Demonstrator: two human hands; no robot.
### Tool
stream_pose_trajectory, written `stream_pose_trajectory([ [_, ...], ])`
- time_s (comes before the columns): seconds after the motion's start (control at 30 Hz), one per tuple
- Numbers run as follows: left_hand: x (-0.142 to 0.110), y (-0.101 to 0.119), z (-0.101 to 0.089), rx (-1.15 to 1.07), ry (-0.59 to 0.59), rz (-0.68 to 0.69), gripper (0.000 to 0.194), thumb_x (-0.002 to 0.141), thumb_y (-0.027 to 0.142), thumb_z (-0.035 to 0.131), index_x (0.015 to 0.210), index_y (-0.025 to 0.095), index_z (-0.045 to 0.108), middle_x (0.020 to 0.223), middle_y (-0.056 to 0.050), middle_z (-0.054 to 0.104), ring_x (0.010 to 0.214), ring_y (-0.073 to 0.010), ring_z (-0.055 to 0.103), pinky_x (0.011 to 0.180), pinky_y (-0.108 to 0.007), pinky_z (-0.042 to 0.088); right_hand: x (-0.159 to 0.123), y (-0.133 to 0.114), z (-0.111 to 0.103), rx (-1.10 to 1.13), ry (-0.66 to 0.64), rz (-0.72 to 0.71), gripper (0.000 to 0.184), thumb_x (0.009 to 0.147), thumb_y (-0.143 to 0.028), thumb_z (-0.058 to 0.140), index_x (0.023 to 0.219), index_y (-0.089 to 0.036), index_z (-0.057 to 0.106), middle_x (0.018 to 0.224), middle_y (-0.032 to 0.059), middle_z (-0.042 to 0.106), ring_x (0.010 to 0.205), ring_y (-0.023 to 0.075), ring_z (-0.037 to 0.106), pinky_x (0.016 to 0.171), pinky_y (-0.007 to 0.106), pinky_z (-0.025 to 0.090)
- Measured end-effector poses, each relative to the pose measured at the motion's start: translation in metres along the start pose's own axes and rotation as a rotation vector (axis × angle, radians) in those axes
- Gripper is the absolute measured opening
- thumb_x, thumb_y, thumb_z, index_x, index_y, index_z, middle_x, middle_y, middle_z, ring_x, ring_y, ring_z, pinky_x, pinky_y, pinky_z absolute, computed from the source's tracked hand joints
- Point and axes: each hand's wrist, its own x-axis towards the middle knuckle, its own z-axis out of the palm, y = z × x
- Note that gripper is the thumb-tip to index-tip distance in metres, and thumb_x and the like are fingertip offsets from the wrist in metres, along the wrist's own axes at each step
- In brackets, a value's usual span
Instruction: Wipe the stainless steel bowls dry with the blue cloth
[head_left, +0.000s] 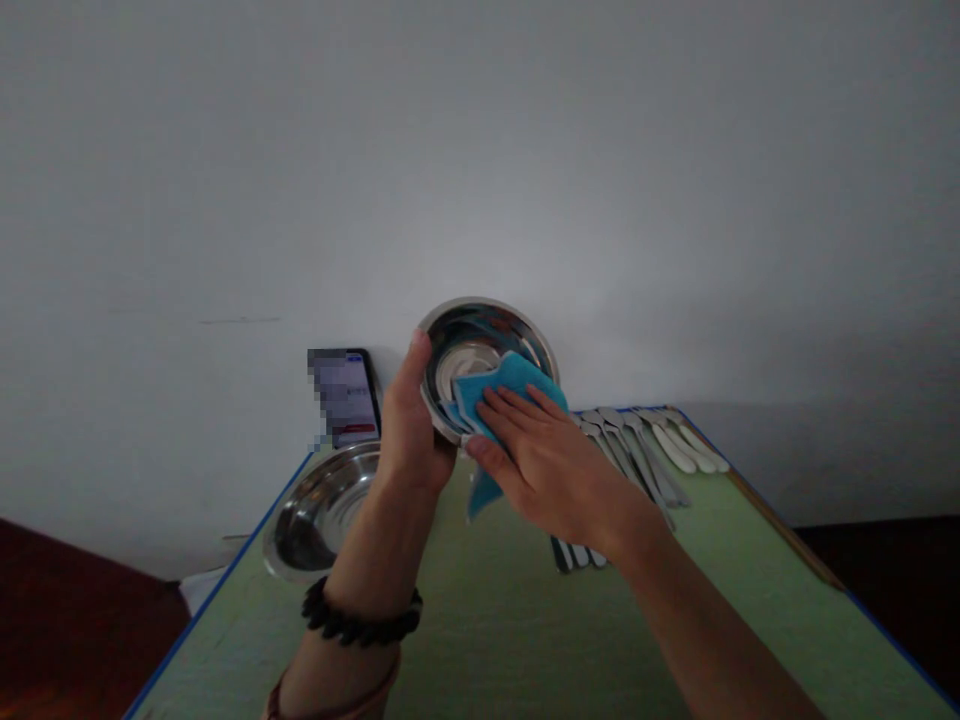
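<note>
A shiny metal bowl (466,335) is held up above the table, its inside tilted toward me. My left hand (414,425) grips it by the left rim, thumb over the edge and the other fingers hidden underneath. In my right hand (544,465) is a blue cloth (517,378), pressed by the fingers against the bowl's lower right inside. One corner of the cloth hangs below the bowl. A second, larger metal bowl (300,525) rests on the table at the left, partly covered by my left forearm.
The green table (480,630) has blue edging and stands against a grey wall. A phone (352,395) leans upright at the back left. Several metal spoons (637,435) and white-handled cutlery (686,445) lie at the back right. Dark handle ends (562,555) show beneath my right wrist.
</note>
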Motion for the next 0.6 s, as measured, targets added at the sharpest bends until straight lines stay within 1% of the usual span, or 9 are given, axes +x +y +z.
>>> stream_pose_trajectory([
  [0.1, 0.003, -0.007, -0.007, 0.012, 0.015, -0.128, 0.037, 0.077, 0.049, 0.050, 0.086, 0.017, 0.067, 0.089, -0.004, 0.071, 0.103, -0.0254, 0.059, 0.087, -0.038, 0.050, 0.000, -0.003, 0.002, 0.046, -0.056, -0.066, 0.058, 0.092, -0.045, 0.025, 0.132, -0.006, 0.039, 0.138, 0.0124, 0.041, 0.129, 0.0197, 0.034, 0.108, 0.035, 0.024],
  [0.2, 0.006, -0.011, -0.014, 0.008, -0.035, -0.266, 0.036, 0.076, 0.047, 0.052, 0.087, 0.017, 0.068, 0.088, -0.005, 0.071, 0.101, -0.0265, 0.060, 0.085, -0.040, 0.051, -0.001, 0.003, 0.006, 0.016, -0.123, -0.092, 0.061, 0.086, -0.042, 0.043, 0.134, -0.003, 0.035, 0.140, 0.0142, 0.036, 0.129, 0.0215, 0.033, 0.108, 0.034, 0.027],
  [0.3, 0.010, -0.008, -0.020, -0.009, -0.084, -0.309, 0.037, 0.079, 0.045, 0.048, 0.091, 0.016, 0.067, 0.090, -0.006, 0.071, 0.099, -0.0261, 0.061, 0.085, -0.041, 0.051, 0.000, 0.012, 0.008, -0.054, -0.143, -0.097, 0.061, 0.082, -0.036, 0.053, 0.134, -0.008, 0.037, 0.140, 0.0113, 0.037, 0.128, 0.0226, 0.034, 0.108, 0.037, 0.025],
  [0.37, 0.012, -0.003, -0.021, -0.020, -0.091, -0.282, 0.038, 0.082, 0.043, 0.044, 0.093, 0.015, 0.066, 0.092, -0.006, 0.070, 0.099, -0.0254, 0.061, 0.085, -0.040, 0.051, 0.001, 0.018, 0.006, -0.086, -0.131, -0.092, 0.053, 0.082, -0.033, 0.053, 0.130, -0.012, 0.043, 0.136, 0.0083, 0.043, 0.127, 0.0224, 0.036, 0.110, 0.040, 0.021],
  [0.43, 0.012, 0.001, -0.020, -0.035, -0.077, -0.220, 0.039, 0.083, 0.042, 0.042, 0.094, 0.014, 0.066, 0.094, -0.006, 0.070, 0.100, -0.0247, 0.061, 0.086, -0.039, 0.050, 0.000, 0.023, 0.001, -0.104, -0.082, -0.076, 0.047, 0.082, -0.033, 0.053, 0.126, -0.017, 0.049, 0.133, 0.0059, 0.049, 0.128, 0.0233, 0.035, 0.111, 0.045, 0.014],
  [0.53, 0.010, 0.002, -0.016, -0.054, -0.088, -0.105, 0.039, 0.083, 0.044, 0.042, 0.095, 0.015, 0.066, 0.097, -0.005, 0.070, 0.103, -0.0241, 0.059, 0.088, -0.038, 0.049, -0.002, 0.029, -0.007, -0.061, 0.004, -0.069, 0.051, 0.081, -0.046, 0.050, 0.124, -0.020, 0.051, 0.135, 0.0061, 0.046, 0.132, 0.0266, 0.025, 0.109, 0.053, 0.006],
  [0.6, 0.008, 0.001, -0.011, -0.044, -0.099, -0.042, 0.040, 0.082, 0.046, 0.043, 0.096, 0.016, 0.066, 0.098, -0.005, 0.069, 0.104, -0.0238, 0.058, 0.089, -0.037, 0.048, -0.002, 0.032, -0.009, 0.026, 0.010, -0.081, 0.052, 0.083, -0.053, 0.042, 0.123, -0.022, 0.052, 0.136, 0.0058, 0.044, 0.134, 0.0262, 0.021, 0.108, 0.055, 0.005],
])
